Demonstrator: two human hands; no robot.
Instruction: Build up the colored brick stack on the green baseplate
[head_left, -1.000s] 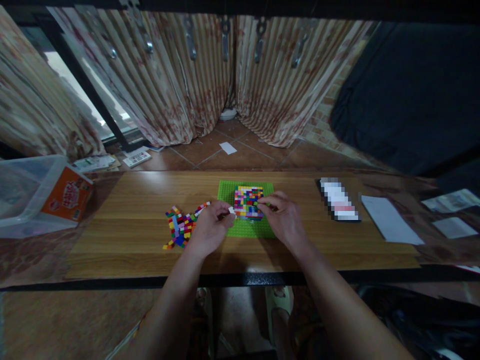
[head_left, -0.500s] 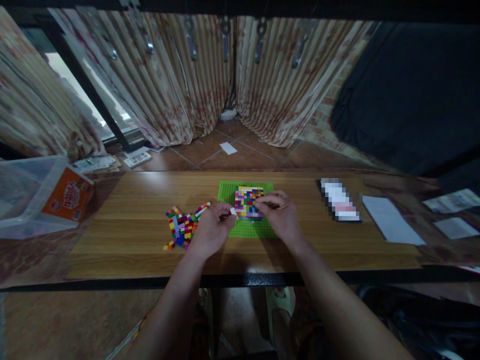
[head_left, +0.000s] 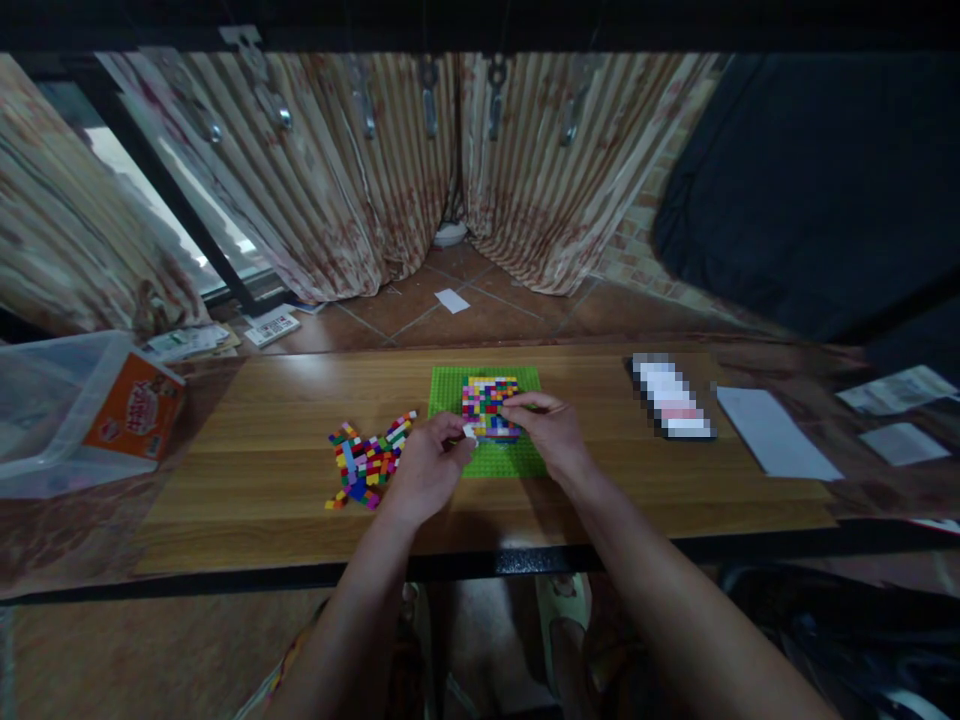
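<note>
A green studded baseplate point(head_left: 445, 388) lies on the wooden table, bearing a many-coloured block of toy bricks point(head_left: 487, 396). My left hand point(head_left: 433, 462) pinches a small white brick point(head_left: 470, 432) at the near left corner of that block. From the right, my right hand point(head_left: 551, 430) reaches over the block, thumb and fingertips closed together at its right side. Whether a brick sits between those fingertips is too small to make out. Left of my left hand spreads a loose pile of coloured bricks point(head_left: 360, 460), partly hidden by that hand.
A clear plastic bin point(head_left: 52, 410) with an orange label stands past the table's left end. On the right of the wooden table point(head_left: 247, 440) lie a pixelated dark-edged object point(head_left: 673, 397) and a white sheet point(head_left: 776, 430). Curtains point(head_left: 337, 180) hang behind.
The view has shifted slightly. My left hand's white brick is now a little closer to the block's near left corner. My right hand stays pinched at the block's right side.
</note>
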